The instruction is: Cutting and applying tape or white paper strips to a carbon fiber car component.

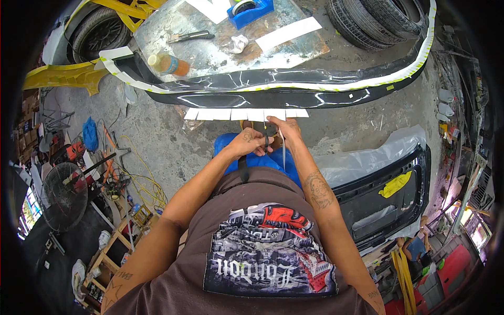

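My left hand (248, 143) is closed around the black handles of scissors (266, 137), whose tips point up at a white paper strip (223, 114). Slits divide that strip into several tabs along its length. My right hand (285, 129) pinches the strip just right of the scissors, and a narrow pale band (284, 152) hangs below this hand. Just beyond both hands lies a long, curved, glossy black car panel (220, 100). White masking with green tape runs along its upper edge.
Beyond the panel, a stained board (220, 58) carries a bottle of orange liquid (169, 65), a knife (191, 36), crumpled white paper (240, 43) and a blue tape dispenser (250, 11). Tyres (367, 23) sit far right. A black-framed panel (378, 194) lies right; a fan (65, 197) stands left.
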The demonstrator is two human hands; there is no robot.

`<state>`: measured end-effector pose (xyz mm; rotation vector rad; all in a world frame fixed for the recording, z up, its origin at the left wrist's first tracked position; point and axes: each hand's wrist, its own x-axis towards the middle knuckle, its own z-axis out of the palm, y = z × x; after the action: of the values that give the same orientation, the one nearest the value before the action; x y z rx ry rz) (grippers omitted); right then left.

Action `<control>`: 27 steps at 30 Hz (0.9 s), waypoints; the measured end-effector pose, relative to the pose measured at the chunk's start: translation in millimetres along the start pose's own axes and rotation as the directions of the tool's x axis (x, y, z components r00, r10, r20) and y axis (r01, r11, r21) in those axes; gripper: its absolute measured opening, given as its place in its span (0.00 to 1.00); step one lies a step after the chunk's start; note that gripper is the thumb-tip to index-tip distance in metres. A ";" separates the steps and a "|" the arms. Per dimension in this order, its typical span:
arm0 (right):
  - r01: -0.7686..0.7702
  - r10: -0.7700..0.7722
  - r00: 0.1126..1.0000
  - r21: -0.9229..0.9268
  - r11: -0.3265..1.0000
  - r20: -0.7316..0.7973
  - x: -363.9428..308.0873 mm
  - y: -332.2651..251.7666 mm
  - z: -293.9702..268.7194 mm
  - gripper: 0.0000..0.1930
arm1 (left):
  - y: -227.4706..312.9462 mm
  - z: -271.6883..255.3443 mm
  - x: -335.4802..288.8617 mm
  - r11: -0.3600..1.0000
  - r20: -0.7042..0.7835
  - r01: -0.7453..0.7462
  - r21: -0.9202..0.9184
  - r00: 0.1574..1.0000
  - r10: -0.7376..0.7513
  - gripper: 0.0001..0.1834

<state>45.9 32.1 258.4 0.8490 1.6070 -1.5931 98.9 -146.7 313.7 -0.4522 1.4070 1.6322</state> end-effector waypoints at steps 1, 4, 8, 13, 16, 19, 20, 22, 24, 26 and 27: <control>-0.001 0.001 1.000 -0.002 1.000 0.003 1.3 1.1 1.3 0.15 | -1.0 -0.9 -0.2 1.000 -0.003 0.000 -0.002 1.000 0.000 0.25; 0.001 -0.002 1.000 0.054 0.999 0.020 5.0 3.9 2.5 0.14 | -3.0 -2.8 -0.2 1.000 -0.001 -0.009 -0.008 1.000 0.009 0.25; -0.003 0.003 1.000 0.008 1.000 0.007 5.1 3.5 1.1 0.13 | -4.9 -4.0 0.8 1.000 0.011 -0.005 -0.023 1.000 0.005 0.23; 0.020 -0.021 0.999 0.030 0.999 0.033 -3.9 -2.7 4.1 0.12 | -5.7 -5.0 -0.7 0.998 0.013 -0.010 -0.060 1.000 0.011 0.21; 0.029 -0.031 0.999 0.063 0.998 0.034 -4.2 -3.1 4.5 0.12 | 5.1 -5.8 -7.0 0.999 0.025 0.033 -0.035 0.999 -0.032 0.27; 0.022 -0.022 0.998 -0.007 1.000 0.065 -9.7 -6.9 2.8 0.18 | 12.8 -8.9 -18.2 0.981 0.035 0.191 0.023 0.981 -0.192 0.34; 0.020 -0.014 0.996 -0.057 0.998 0.091 -10.4 -7.9 0.9 0.18 | 12.6 -12.1 -21.4 0.966 0.079 0.214 0.147 0.971 -0.227 0.36; 0.000 0.022 0.985 -0.126 0.992 0.170 -18.2 -13.4 -3.3 0.22 | 11.4 -18.3 -31.3 0.918 0.107 0.245 0.313 0.951 -0.291 0.36; -0.008 0.038 0.972 -0.126 0.992 0.233 -24.6 -14.3 -10.9 0.22 | 8.2 -26.8 -44.5 0.902 0.103 0.174 0.396 0.967 -0.232 0.36; -0.012 0.045 0.960 -0.120 0.993 0.277 -32.3 -14.8 -20.4 0.21 | 14.9 -34.1 -56.3 0.882 0.131 0.036 0.471 0.985 -0.110 0.32; -0.007 0.038 0.963 -0.116 0.993 0.268 -36.5 -12.3 -21.5 0.21 | 21.6 -39.5 -63.9 0.879 0.140 0.027 0.476 0.984 -0.106 0.32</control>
<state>54.1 54.3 295.6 0.5597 1.4715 -1.5125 104.1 -206.6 363.6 -0.0769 1.5816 1.1801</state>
